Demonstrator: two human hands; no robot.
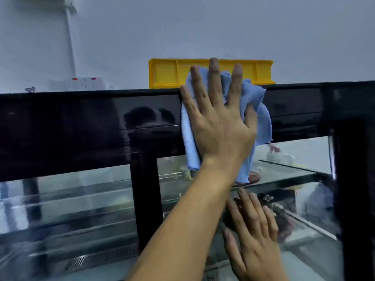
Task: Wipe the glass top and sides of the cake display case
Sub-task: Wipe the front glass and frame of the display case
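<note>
While left hand (218, 126) presses blue cloth (261, 110) flat-fingered against display case (81, 128), right hand (253, 226) flat on glass.

there is one view only, from a wide-angle camera worn on the person's head. it sits close to the display case (91, 136), facing its front glass and tilted slightly upward, so the black top band crosses the middle of the frame and the grey wall (203, 27) fills the upper half. the left hand (218, 122) and right hand (253, 234) reach in from the bottom edge, very near the lens. straight edges bow towards the frame's sides.
</note>
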